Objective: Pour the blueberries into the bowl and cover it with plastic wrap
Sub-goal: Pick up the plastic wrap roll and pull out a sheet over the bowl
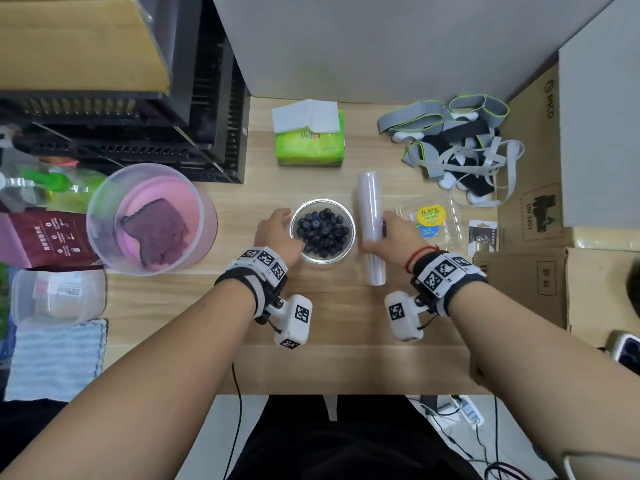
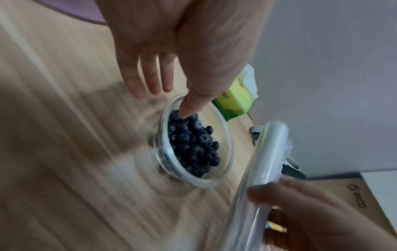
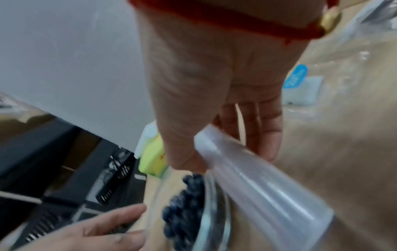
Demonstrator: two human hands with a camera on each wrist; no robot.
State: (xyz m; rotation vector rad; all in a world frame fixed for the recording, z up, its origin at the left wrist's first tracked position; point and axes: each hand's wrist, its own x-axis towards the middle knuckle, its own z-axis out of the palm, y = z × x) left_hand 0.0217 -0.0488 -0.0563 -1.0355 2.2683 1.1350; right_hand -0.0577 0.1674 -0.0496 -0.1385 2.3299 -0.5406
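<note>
Currently blueberries (image 1: 323,231) sit in bowl (image 1: 349,213); left hand (image 1: 277,233) loose, thumb inside per wrist view. Right hand (image 1: 398,237) grips wrap roll (image 1: 370,202). Tissue pack (image 1: 309,143) behind, empty clamshell (image 1: 450,216) right.

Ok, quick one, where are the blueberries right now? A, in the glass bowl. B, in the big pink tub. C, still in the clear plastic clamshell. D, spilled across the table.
A: the blueberries sit heaped inside the glass bowl, with the left hand at its rim, while the right hand grips the plastic wrap roll just beside it.
</note>
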